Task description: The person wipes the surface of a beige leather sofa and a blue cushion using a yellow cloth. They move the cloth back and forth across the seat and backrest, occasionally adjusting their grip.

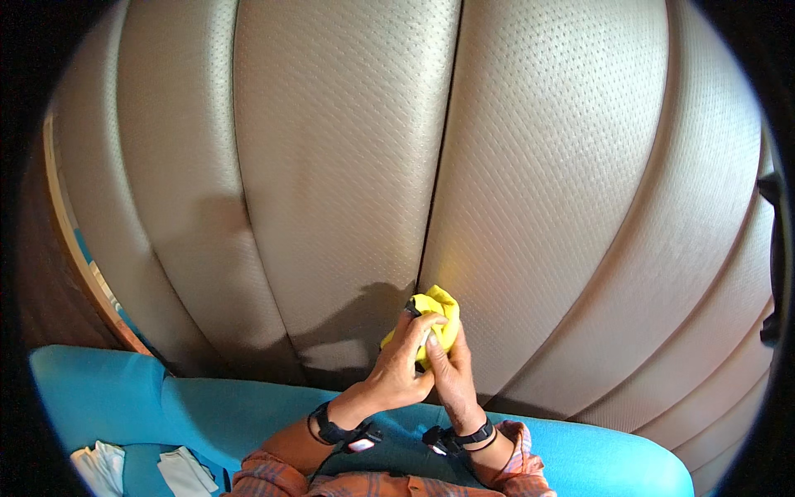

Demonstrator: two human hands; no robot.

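A bunched yellow cloth (440, 299) is held between both hands in front of a padded wall panel. My left hand (397, 363) has its fingers curled over the cloth's left side. Around the right side, my right hand (456, 373) grips it with the thumb pressed on the front. A small dark piece (410, 307) shows at the cloth's upper left; I cannot tell what it is. Something whitish shows between the fingers, mostly hidden. Behind the hands, the beige padded panel (348, 155) has a dotted texture and long seams.
The backrest of a blue upholstered sofa (590, 441) runs below the hands, against the panel. White folded cloths (186, 473) and a crumpled white cloth (99, 466) lie on it at the lower left. A wooden edge (93, 279) borders the panel's left; a black object (772, 261) sits at the far right.
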